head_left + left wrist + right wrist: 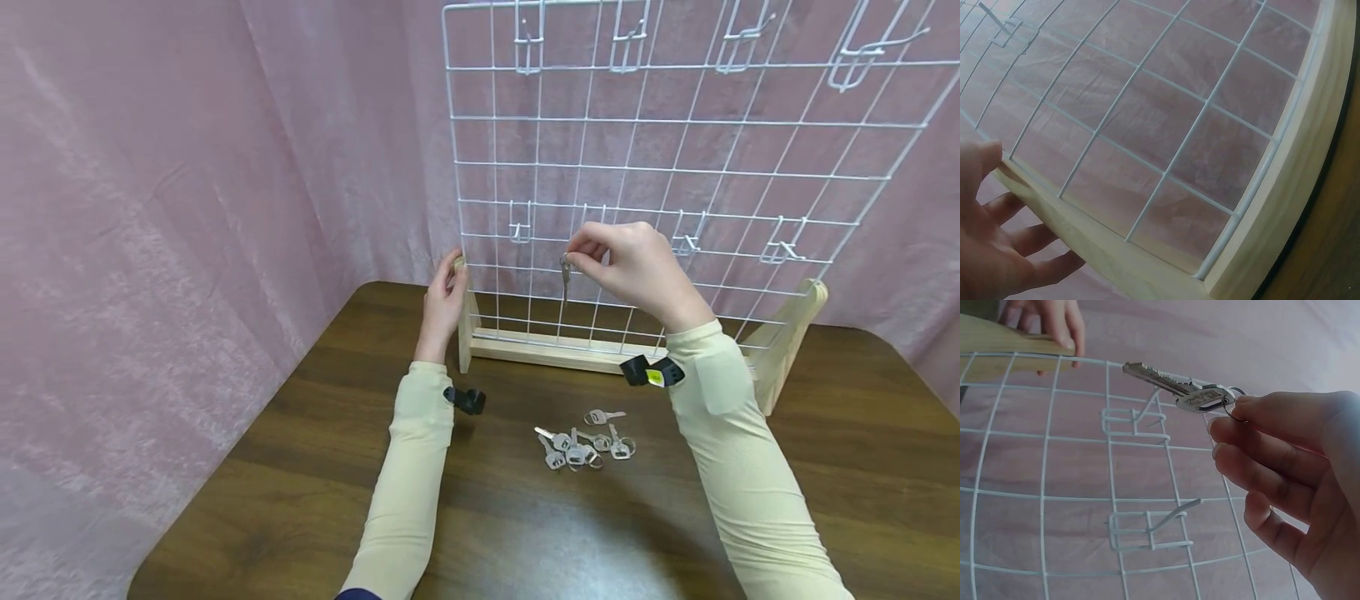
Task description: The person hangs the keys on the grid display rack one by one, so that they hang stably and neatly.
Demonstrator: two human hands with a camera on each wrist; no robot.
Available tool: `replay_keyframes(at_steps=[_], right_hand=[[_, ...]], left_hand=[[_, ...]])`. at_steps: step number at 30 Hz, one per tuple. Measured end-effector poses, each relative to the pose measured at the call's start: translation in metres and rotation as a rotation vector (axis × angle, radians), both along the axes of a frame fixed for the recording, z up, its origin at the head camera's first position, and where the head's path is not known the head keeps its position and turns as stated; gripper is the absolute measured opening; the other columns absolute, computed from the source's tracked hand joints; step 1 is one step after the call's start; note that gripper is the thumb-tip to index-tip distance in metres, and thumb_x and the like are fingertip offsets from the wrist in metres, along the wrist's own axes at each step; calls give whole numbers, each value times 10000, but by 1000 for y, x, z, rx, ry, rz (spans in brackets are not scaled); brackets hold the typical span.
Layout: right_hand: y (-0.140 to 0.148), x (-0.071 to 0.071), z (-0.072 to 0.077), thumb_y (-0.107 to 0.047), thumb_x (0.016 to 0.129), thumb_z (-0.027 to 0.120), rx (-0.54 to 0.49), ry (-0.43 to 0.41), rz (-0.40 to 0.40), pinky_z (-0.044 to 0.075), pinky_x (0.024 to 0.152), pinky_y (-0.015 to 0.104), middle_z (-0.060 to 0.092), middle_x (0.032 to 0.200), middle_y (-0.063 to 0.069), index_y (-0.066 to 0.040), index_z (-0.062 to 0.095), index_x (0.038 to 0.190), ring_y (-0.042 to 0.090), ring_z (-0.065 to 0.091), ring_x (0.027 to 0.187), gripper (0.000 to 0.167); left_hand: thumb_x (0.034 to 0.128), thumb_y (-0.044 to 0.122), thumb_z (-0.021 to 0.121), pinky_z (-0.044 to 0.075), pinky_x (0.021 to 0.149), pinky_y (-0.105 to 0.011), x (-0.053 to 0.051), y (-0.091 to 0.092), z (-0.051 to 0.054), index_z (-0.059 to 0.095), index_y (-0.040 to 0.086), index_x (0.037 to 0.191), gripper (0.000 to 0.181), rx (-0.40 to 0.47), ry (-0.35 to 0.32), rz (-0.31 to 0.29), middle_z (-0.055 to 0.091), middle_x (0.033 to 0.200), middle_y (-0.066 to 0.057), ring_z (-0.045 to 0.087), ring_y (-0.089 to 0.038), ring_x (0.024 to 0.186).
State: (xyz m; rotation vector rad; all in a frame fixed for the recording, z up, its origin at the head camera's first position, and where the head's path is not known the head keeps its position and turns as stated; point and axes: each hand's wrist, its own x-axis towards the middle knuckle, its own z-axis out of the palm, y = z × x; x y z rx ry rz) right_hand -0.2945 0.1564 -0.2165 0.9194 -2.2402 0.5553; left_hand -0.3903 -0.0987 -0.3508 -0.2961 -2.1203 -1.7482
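Observation:
My right hand (pixel 637 267) pinches the ring of a silver key (pixel 566 282) between thumb and fingertips, in front of the white wire grid (pixel 547 168). From that ring the key (pixel 1204 397) hangs in the head view; the right wrist view shows its toothed blade pointing at the grid. Short white hooks (pixel 520 232) sit on the grid's lower part, one left of the key. At the grid's left side, my left hand (pixel 442 304) grips the top of the pale wooden side post (pixel 1091 234), thumb on one side and fingers on the other.
Several loose keys with rings (pixel 577 452) lie in a pile on the brown wooden table (pixel 315 467), in front of the rack. Longer hooks (pixel 628 37) stick out along the grid's top. A second wooden post (pixel 791 342) supports the right side. Pink curtains (pixel 150 208) hang behind.

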Motion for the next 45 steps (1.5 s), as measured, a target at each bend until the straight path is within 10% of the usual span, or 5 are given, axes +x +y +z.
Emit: replay_keyframes(at_steps=[15, 23, 45], right_hand=[[10, -15, 34, -56, 876, 678, -118, -126, -23, 399, 638, 94, 713, 765, 85, -57, 727, 865, -112, 500, 654, 50], [10, -17, 55, -67, 895, 662, -160, -173, -26, 432, 600, 101, 695, 747, 70, -25, 716, 885, -36, 557, 605, 68], [6, -30, 106, -147, 905, 613, -5, -216, -142, 402, 602, 128, 669, 737, -53, -64, 711, 935, -43, 546, 586, 132]], left_hand=[[1022, 299, 490, 373, 1123, -408, -2, 2, 0, 455, 163, 1443, 443, 21, -14, -3, 455, 1491, -139, 467, -289, 1357], [1018, 298, 500, 404, 1093, -427, -3, 3, 0, 474, 198, 1429, 423, 31, -16, 11, 486, 1460, -163, 502, -285, 1326], [1019, 336, 483, 444, 1025, -457, -11, 10, -9, 476, 203, 1426, 429, -12, 0, 36, 563, 1376, -156, 565, -284, 1225]])
